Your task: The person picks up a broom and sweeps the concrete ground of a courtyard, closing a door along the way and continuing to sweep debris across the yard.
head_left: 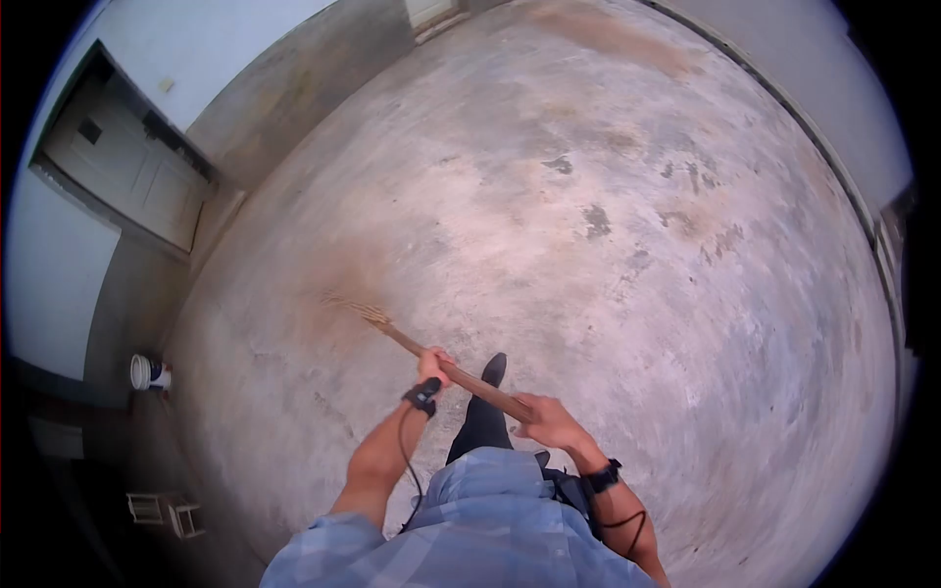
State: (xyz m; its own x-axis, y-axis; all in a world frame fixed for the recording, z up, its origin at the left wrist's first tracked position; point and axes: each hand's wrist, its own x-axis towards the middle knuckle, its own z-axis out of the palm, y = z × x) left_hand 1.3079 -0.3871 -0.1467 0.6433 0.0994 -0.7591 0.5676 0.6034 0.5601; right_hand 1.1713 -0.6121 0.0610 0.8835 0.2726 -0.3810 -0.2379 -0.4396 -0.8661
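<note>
A broom with a wooden handle [480,389] slants across the front of my body. Its straw-coloured bristles [358,309] point to the far left, over a brownish, dusty patch of floor. My left hand [434,366] is wrapped round the handle nearer the bristles. Close to the handle's upper end, my right hand [551,423] grips it, fingers partly hidden. Both wrists wear black bands with cables. Below the handle one dark shoe [496,368] shows.
Rough, stained concrete floor [588,294] spreads ahead and to the right. A white bucket [147,372] stands at the left, with small pale stools [167,512] nearer me. A door [132,162] is set in the left wall, and another wall [814,78] borders the right.
</note>
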